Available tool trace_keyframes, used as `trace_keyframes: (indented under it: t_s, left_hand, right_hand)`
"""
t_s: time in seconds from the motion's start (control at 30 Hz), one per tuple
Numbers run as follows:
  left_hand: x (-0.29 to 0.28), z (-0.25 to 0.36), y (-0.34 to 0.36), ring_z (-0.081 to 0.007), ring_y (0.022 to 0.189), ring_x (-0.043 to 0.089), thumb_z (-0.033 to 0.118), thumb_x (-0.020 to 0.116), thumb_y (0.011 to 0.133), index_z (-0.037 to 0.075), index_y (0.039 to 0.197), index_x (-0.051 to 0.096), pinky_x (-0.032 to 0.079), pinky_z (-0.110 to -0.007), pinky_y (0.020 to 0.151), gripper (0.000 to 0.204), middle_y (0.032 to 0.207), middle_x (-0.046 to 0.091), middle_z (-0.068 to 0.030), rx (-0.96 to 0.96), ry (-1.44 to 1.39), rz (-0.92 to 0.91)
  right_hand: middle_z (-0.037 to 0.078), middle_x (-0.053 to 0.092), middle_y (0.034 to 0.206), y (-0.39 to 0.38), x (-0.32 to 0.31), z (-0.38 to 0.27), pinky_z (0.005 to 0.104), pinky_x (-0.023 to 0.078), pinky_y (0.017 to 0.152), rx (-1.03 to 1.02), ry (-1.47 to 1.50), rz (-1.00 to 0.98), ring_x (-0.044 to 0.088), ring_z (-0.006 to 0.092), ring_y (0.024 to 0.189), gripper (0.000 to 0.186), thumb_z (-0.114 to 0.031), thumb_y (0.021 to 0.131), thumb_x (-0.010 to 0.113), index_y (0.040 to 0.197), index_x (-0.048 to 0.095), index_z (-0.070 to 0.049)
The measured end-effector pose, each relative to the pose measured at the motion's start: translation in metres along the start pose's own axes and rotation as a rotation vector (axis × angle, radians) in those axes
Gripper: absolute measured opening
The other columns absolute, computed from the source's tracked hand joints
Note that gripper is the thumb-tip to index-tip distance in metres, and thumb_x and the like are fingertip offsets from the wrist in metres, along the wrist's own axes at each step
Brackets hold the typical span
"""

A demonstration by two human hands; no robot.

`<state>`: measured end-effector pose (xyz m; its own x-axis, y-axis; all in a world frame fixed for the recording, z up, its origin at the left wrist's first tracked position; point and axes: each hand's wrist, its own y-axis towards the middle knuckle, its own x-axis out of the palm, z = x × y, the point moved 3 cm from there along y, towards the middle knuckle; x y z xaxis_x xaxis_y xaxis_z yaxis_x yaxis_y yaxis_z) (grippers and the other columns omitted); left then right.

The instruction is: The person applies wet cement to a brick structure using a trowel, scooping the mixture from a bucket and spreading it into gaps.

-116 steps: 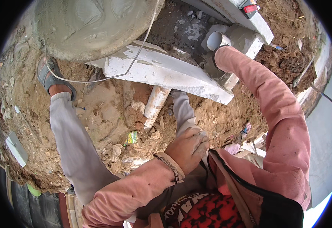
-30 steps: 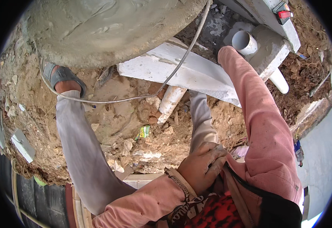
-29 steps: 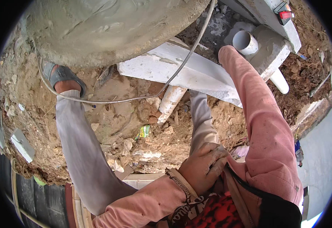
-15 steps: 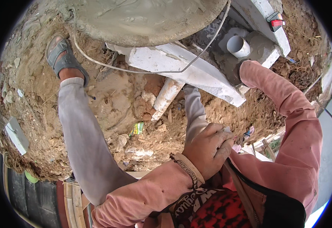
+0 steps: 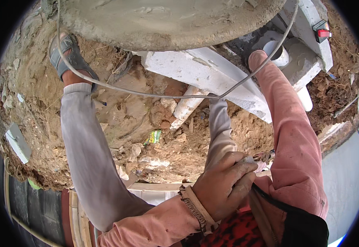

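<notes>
My left hand (image 5: 224,185) rests curled near my lap at bottom centre, grey-smeared fingers bent; whatever is under them is hidden. My right hand is hidden beyond my pink sleeve cuff (image 5: 257,61), down beside an upright white pipe (image 5: 281,57) in grey mortar (image 5: 298,55), within a trough of white blocks (image 5: 204,72). A wide, round container of wet mortar (image 5: 167,39) fills the top. A looping grey wire (image 5: 134,91) hangs from it, crossing my view.
My legs stand on uneven dirt (image 5: 122,148), my left sandal (image 5: 66,53) upper left. A dirty pipe (image 5: 185,115) juts under the blocks. Another white pipe end (image 5: 305,101) is at right. A small red-and-black object (image 5: 321,33) sits on the upper block. Wooden boards (image 5: 76,212) show lower left.
Compared with half a second ago, the scene sits further right in my view and the wire hangs lower. My right forearm is straighter. My left hand still rests curled near my lap.
</notes>
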<state>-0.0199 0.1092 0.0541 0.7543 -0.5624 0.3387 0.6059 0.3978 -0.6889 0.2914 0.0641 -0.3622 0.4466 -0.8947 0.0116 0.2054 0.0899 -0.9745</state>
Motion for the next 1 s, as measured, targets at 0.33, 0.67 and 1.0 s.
trace_keyframes:
  t_s: [0.33, 0.67, 1.0]
  left_hand:
    - [-0.013, 0.003, 0.002, -0.0348, 0.099, 0.059, 0.014, 0.058, 0.086, 0.0, 0.105, 0.065, 0.047, -0.038, 0.087, 0.024, 0.105, 0.06, -0.0205, 0.038, -0.036, 0.132]
    - [-0.009, 0.024, -0.013, -0.0345, 0.102, 0.056, 0.016, 0.056, 0.089, -0.001, 0.11, 0.062, 0.045, -0.038, 0.09, 0.027, 0.111, 0.056, -0.0206, 0.088, -0.119, 0.038]
    - [-0.024, 0.018, -0.013, -0.0336, 0.102, 0.057, 0.015, 0.057, 0.088, -0.001, 0.112, 0.061, 0.047, -0.036, 0.087, 0.029, 0.112, 0.055, -0.0214, 0.046, -0.018, 0.119]
  right_hand:
    - [0.01, 0.06, 0.12, -0.062, -0.013, -0.006, 0.0412, 0.046, 0.093, -0.18, -0.173, -0.057, 0.057, 0.0299, 0.11, 0.036, -0.027, 0.082, 0.057, 0.116, 0.063, -0.014]
    - [0.011, 0.06, 0.12, -0.134, -0.018, 0.016, 0.0412, 0.046, 0.093, -0.253, -0.182, -0.012, 0.057, 0.0302, 0.11, 0.036, -0.027, 0.083, 0.056, 0.116, 0.063, -0.014]
    - [0.011, 0.06, 0.121, 0.004, -0.039, -0.028, 0.0413, 0.046, 0.094, -0.099, -0.048, 0.015, 0.056, 0.0305, 0.111, 0.037, -0.028, 0.083, 0.055, 0.116, 0.062, -0.014]
